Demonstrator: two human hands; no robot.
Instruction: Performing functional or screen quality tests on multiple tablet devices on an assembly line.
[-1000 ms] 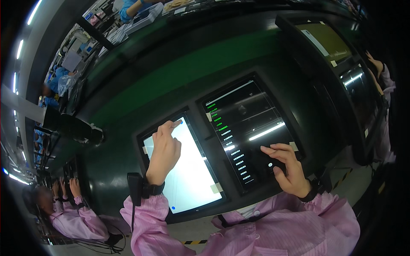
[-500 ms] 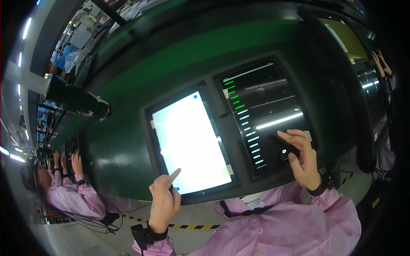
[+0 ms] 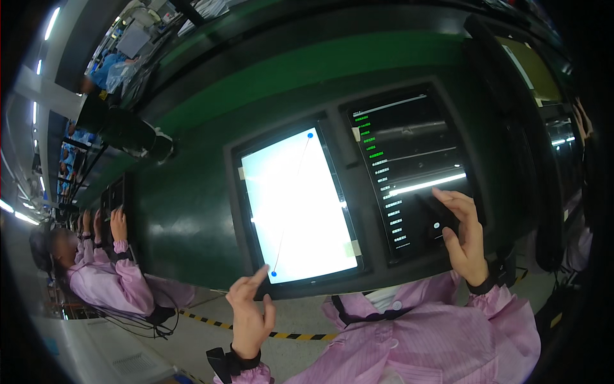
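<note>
A tablet with a bright white screen (image 3: 304, 211) lies in a dark frame in front of me. It shows an upper blue dot (image 3: 310, 136) and a lower blue dot (image 3: 274, 274), joined by a thin line. My left hand (image 3: 249, 317) holds nothing; its index finger points at the screen's lower left corner beside the lower dot, contact unclear. A second tablet with a black screen (image 3: 416, 153) lies to the right, showing a column of green and white text lines. Over its lower right part my right hand (image 3: 465, 243) is loosely bent, fingers apart and empty.
Both tablets rest on a green bench (image 3: 185, 224). A dark cylindrical object (image 3: 125, 131) stands at the far left. A co-worker in pink (image 3: 105, 281) sits at the left. More tablets in a black frame (image 3: 531, 70) are at the right.
A thin line now joins the two blue dots on the white screen. My left index finger has moved down from the screen to its lower left corner. My right hand stays over the black screen.
</note>
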